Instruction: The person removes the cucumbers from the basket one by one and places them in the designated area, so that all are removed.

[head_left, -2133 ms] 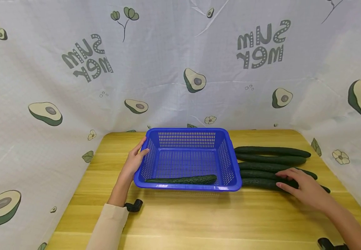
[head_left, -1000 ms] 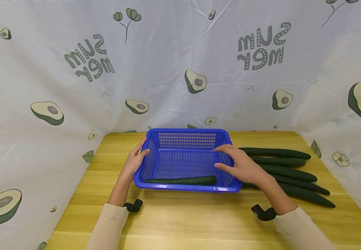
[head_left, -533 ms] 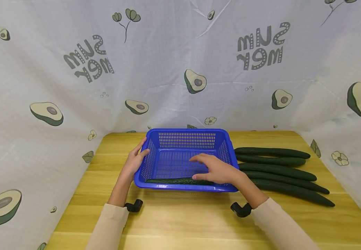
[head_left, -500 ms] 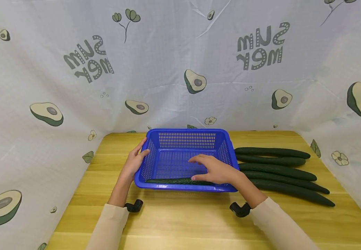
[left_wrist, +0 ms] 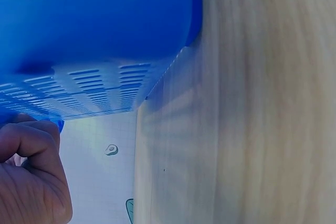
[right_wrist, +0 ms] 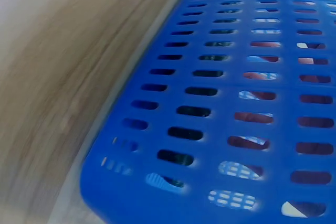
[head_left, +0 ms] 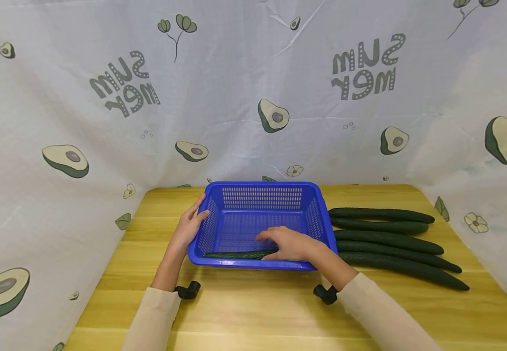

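Observation:
A blue plastic basket with slotted walls stands on the wooden table. My left hand grips its left rim, thumb over the inside; the left wrist view shows bent fingers by the slotted wall. Along the basket's front wall lies one dark green cucumber. Over that cucumber's right part is my right hand, which hides it. A gap shows between thumb and fingertips there. From the right wrist, only the outer slotted wall of the basket is clear, the hand mostly hidden behind it.
Several cucumbers lie side by side on the table, right of the basket, their left ends close to its wall or hidden by it. A white curtain printed with avocados hangs behind and at both sides.
My right hand has moved left from the cucumbers on the table into the basket, then lower and further left over the cucumber inside. The left hand and basket have stayed in place.

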Available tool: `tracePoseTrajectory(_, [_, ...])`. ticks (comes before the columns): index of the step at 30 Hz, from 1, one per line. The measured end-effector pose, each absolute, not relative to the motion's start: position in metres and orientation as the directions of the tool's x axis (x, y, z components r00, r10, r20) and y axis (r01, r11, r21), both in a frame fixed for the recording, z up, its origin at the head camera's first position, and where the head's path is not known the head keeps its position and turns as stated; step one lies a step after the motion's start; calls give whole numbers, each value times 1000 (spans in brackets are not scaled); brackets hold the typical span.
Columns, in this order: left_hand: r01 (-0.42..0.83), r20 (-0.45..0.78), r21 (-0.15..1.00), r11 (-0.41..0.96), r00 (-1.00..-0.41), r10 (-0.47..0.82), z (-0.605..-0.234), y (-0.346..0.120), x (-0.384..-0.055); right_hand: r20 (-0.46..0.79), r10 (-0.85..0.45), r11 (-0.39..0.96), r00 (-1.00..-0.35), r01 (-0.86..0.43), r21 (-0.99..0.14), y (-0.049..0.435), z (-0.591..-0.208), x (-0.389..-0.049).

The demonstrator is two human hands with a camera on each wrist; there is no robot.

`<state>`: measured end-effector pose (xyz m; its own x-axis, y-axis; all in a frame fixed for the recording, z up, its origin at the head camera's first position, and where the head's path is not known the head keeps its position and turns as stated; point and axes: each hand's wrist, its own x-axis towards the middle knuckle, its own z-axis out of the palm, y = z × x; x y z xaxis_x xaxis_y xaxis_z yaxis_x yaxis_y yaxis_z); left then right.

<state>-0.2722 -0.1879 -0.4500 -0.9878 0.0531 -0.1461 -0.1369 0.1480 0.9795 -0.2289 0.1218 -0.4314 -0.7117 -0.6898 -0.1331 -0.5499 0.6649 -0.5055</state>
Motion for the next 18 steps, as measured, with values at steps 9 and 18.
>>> tracePoseTrajectory(9, [-139, -148, 980, 145, -987, 58, -450, -188, -273, -177, -725, 655, -665, -586, -477, 117, -436, -233])
tracePoseTrajectory(18, [-140, -150, 978, 154, -987, 54, -451, -189, -273, -130, -747, 624, -653, -619, -478, 118, -435, -232])
